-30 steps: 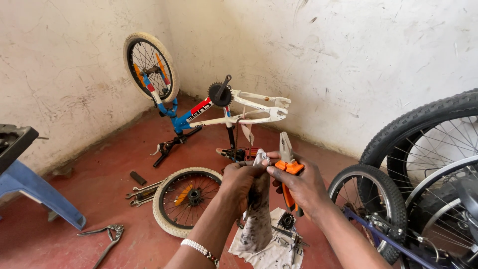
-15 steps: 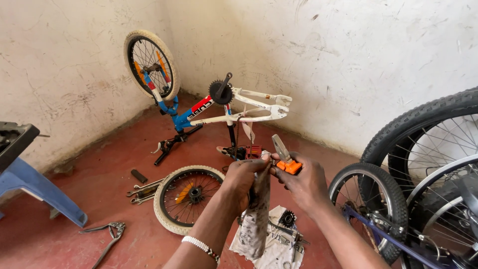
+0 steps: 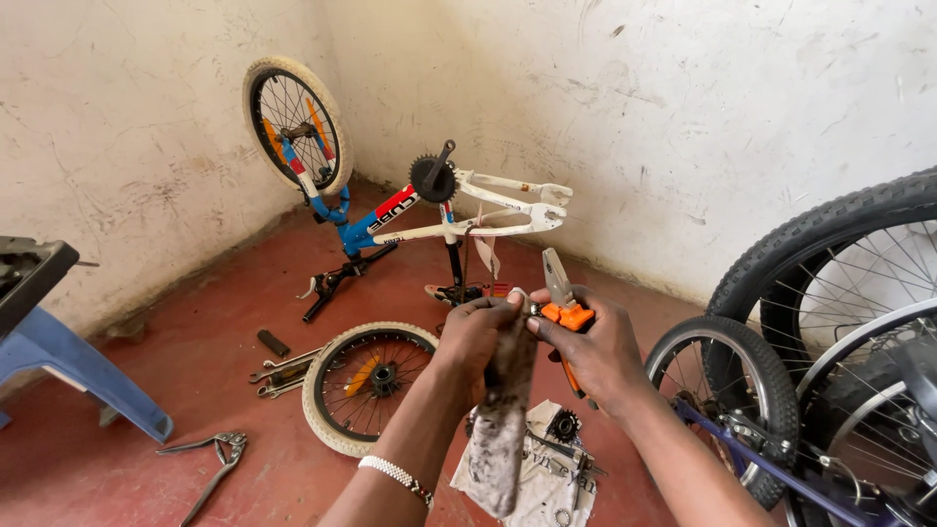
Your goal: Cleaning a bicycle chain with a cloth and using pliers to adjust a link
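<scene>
Room: red floor (image 3: 195,293) and rough white walls (image 3: 683,117) that meet in a corner.
Left hand: the left hand (image 3: 475,337) is closed around a dirty rag (image 3: 503,429). The rag hangs down from the fist, above a sheet of paper.
Right hand: the right hand (image 3: 595,351) grips orange pliers (image 3: 564,312). The metal tip points up. Both hands are held close together in the air, thumbs nearly touching.
Paper: a sheet of paper (image 3: 532,478) lies on the floor under the hands, with small bike parts (image 3: 563,426) on it.
Bike: a blue and white bike (image 3: 410,210) stands upside down by the corner, one wheel up.
Loose wheel: a small wheel (image 3: 366,381) lies flat on the floor, just left of the arms.
Tools: wrenches (image 3: 283,371) lie beside the loose wheel. Another tool (image 3: 215,459) lies nearer, well apart.
Stool: a blue stool (image 3: 68,361) is at the left edge.
Right side: big tyres (image 3: 830,254) and a small wheel with a black tyre (image 3: 732,381).
</scene>
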